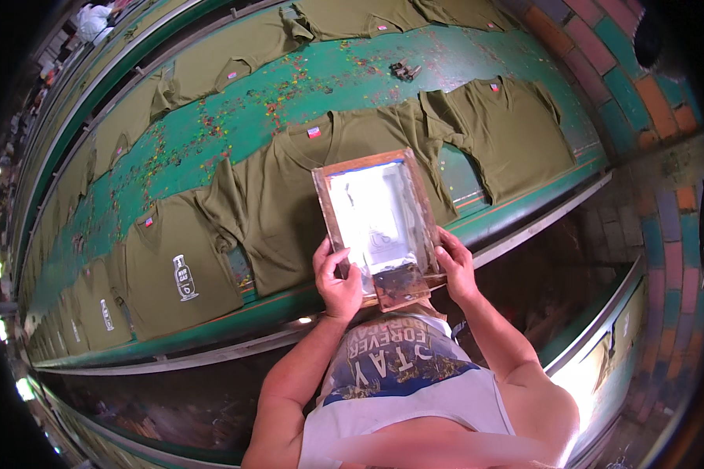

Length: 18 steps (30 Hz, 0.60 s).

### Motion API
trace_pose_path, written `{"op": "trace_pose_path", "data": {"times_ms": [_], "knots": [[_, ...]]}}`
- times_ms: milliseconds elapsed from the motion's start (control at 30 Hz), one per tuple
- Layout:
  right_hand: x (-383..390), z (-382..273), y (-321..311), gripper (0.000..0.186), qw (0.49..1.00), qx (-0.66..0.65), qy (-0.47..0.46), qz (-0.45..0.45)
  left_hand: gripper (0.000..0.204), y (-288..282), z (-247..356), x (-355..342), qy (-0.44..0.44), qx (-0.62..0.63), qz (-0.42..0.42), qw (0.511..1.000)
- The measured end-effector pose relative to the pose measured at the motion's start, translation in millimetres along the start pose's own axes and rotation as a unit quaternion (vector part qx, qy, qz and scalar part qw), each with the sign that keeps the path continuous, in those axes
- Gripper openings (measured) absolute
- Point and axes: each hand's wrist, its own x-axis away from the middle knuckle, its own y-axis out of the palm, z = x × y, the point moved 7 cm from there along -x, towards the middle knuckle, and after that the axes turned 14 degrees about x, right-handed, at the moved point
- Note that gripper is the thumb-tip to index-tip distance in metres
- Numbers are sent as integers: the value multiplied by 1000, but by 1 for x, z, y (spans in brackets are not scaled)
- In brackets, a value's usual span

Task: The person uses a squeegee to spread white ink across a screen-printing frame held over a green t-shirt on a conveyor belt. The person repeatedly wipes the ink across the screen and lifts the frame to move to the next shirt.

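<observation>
A wooden-framed printing screen (328, 205) with a bright, pale mesh is between my two hands. My left hand (339, 283) grips its lower left side, thumb on the near face. My right hand (455, 264) is closed round the lower right side. At the screen's near end is a brown, stained block (406, 286); I cannot tell if it is part of the frame. Behind the screen an olive T-shirt (278, 199) lies flat, partly hidden by it. Whether screen and shirt touch does not show. Left of it, another olive T-shirt (152, 262) carries a white bottle-shaped print.
A long green table (344, 74), spattered with coloured specks, holds rows of olive shirts. A plain olive shirt (516, 141) lies at the right end. A small dark object (405, 72) sits mid-table. Another table (602, 352) is at lower right, beside a coloured brick floor (657, 102).
</observation>
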Motion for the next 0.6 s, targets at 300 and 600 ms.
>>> {"op": "trace_pose_path", "data": {"times_ms": [300, 600], "knots": [[-40, -10, -18, 53, 995, 60, -78, -19, 27, 19, -23, -12, -4, -11, 24, 1000], [-75, -9, -9, 57, 982, 131, -128, -39, 19, 16, -36, -34, -3, -28, 56, 998]]}}
